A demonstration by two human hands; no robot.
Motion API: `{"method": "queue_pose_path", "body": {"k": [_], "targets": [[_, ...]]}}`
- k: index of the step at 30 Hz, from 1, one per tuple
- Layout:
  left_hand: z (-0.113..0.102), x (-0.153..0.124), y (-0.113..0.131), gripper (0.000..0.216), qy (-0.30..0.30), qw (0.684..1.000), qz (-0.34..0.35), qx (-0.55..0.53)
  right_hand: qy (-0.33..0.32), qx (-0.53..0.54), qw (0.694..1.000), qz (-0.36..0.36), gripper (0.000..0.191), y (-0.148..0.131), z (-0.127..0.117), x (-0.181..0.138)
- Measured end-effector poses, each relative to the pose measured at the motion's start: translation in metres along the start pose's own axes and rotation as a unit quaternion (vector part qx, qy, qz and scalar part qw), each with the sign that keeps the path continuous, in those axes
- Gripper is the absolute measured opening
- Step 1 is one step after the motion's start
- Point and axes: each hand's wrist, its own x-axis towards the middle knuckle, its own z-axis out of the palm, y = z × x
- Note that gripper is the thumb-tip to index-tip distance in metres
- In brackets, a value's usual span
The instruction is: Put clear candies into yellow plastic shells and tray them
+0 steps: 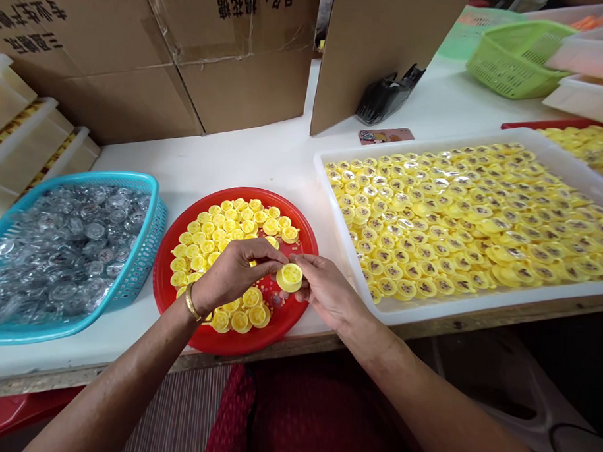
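**Yellow round piece [292, 276] at the fingertips, over the red tray [307, 231]**

Biggest first: a broad cardboard box [247, 85], upright along the back of the table. On the right, a long white tray [427, 309], packed with yellow pieces [445, 221] bearing dark pictures. On the left, a blue basket [150, 244], heaped with clear-wrapped round items [83, 238]. Between these two, the red tray, with loose plain yellow pieces [217, 229] across the far part and more bunched near the front.

Over the red tray, both hands nearly meeting. Right hand [329, 289] closed lightly on the yellow round piece, thumb and fingers at the right-hand edge. Left hand [240, 270] with thumb and forefinger almost together at the opposite edge; impossible to tell whether gripping the piece or something tiny.

Step in hand, judging by the pose: fine two-handed work on one piece, apparently unfinished. Called for next, probably: a steady right-hand hold, recess facing up, and a small, precise left fingertip movement at the rim.

Smallest of all, flat bits [293, 247] scattered on the red tray, too tiny to identify.
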Motion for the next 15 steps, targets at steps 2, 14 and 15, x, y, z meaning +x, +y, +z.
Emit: {"method": "queue_pose_path", "body": {"k": [2,14,15], "targets": [[0.002,-0.001,0.0,0.009,0.013,1.0,-0.007,0.002,0.013,0.009,1.0,-0.015,0.026,0.0,0.003,-0.001],[0.009,-0.004,0.017,0.011,0.038,0.994,-0.028,0.099,0.055,-0.052,0.99,-0.115,0.052,0.018,0.01,0.003],[0.008,-0.003,0.019,0.012,0.032,0.993,-0.029,0.111,0.056,-0.066,0.989,-0.119,0.052,0.018,0.009,0.003]]}}
